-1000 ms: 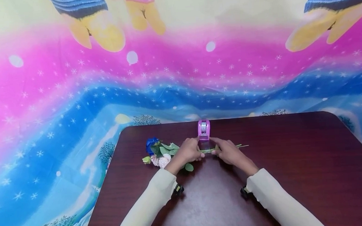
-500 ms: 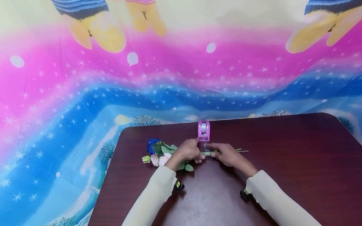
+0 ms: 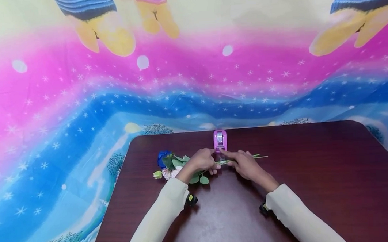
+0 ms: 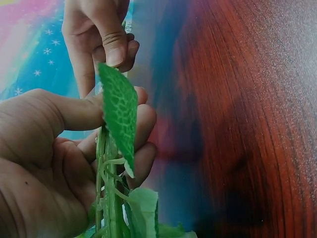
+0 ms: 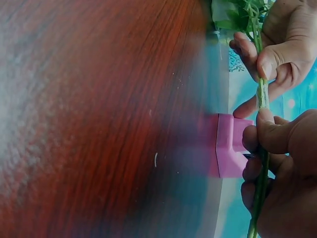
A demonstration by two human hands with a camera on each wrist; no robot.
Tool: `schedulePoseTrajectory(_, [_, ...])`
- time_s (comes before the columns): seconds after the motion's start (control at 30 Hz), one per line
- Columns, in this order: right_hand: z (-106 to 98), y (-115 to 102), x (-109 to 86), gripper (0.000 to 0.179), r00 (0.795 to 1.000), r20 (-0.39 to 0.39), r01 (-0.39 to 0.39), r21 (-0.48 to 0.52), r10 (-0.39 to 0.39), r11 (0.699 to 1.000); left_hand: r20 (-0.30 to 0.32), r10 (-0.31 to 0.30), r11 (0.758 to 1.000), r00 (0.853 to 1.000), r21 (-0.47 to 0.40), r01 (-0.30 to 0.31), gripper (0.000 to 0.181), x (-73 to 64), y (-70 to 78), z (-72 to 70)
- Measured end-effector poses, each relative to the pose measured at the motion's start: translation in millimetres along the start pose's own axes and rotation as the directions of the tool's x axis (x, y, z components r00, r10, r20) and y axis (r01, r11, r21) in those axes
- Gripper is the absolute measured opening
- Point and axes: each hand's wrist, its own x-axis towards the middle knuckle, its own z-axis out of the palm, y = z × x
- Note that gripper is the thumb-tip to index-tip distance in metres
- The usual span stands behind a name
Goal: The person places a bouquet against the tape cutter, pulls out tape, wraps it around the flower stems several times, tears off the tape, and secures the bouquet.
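Note:
In the head view a bunch of flowers, with a blue rose (image 3: 163,159), pale pink blooms (image 3: 174,172) and green leaves (image 3: 204,180), lies sideways, blooms to the left. My left hand (image 3: 202,160) pinches the green stems (image 4: 114,198) just below the leaves. Farther along, my right hand (image 5: 292,148) grips the same stems between thumb and curled fingers. Clear tape (image 5: 263,94) shows on the stems between my hands. A pink tape dispenser (image 3: 220,141) stands right behind; both index fingers extend to its front edge.
The dark brown wooden table (image 3: 315,180) has its far edge just behind the dispenser. A colourful printed cloth (image 3: 191,73) hangs beyond it. Small pale specks lie on the tabletop in the right wrist view.
The stems dipped slightly toward me, showing a strip of clear tape below the dispenser, then moved back up. My right index finger now reaches farther left, to the dispenser's front.

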Motion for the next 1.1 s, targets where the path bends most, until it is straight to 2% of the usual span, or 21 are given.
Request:
schedulePoseTrajectory(0.2, [-1,-1,-3.3,0.056,1.000,-0.015,-0.009,-0.003,0.009,1.000,-0.006,0.014,0.998,1.000,0.056,-0.014,0.080,-4.0,1.5,3.3])
schedulePoseTrajectory(0.43, [-2,-1,-4.8,0.054,0.999,0.005,-0.039,0.002,0.039,0.999,-0.010,0.026,0.997,1.000,0.079,-0.026,0.096,-4.6,1.6,3.7])
schedulePoseTrajectory(0.7, [-4,0,-5.1,0.053,0.999,0.026,-0.047,0.004,0.047,0.999,0.019,0.022,0.999,1.000,-0.028,-0.022,0.093,-5.9,1.9,4.9])
schedulePoseTrajectory(0.8, [-5,0,-6.4,0.052,0.999,0.031,-0.035,0.013,0.035,0.999,0.019,0.016,1.000,1.000,-0.019,-0.015,0.092,-7.8,2.5,6.5])
schedulePoseTrajectory(0.9, [-4,1,-8.6,0.052,0.999,0.035,-0.028,0.025,0.027,0.999,0.007,0.025,0.999,1.000,0.047,-0.025,0.085,-10.6,3.8,9.3])
schedulePoseTrajectory(0.97, [-4,2,-9.5,0.051,0.999,0.031,-0.025,0.025,0.024,0.999,-0.007,0.042,0.991,0.999,0.125,-0.041,0.069,-12.4,5.1,11.6])
schedulePoseTrajectory(1.03, [-4,3,-10.1,0.051,0.999,0.032,-0.033,0.023,0.032,0.999,-0.027,0.066,0.974,0.997,0.221,-0.059,0.050,-14.9,7.1,14.1])
schedulePoseTrajectory(1.1, [-4,3,-10.4,0.050,0.998,0.039,-0.047,0.027,0.046,0.999,-0.048,0.092,0.945,0.995,0.320,-0.071,0.033,-17.3,9.1,16.2])
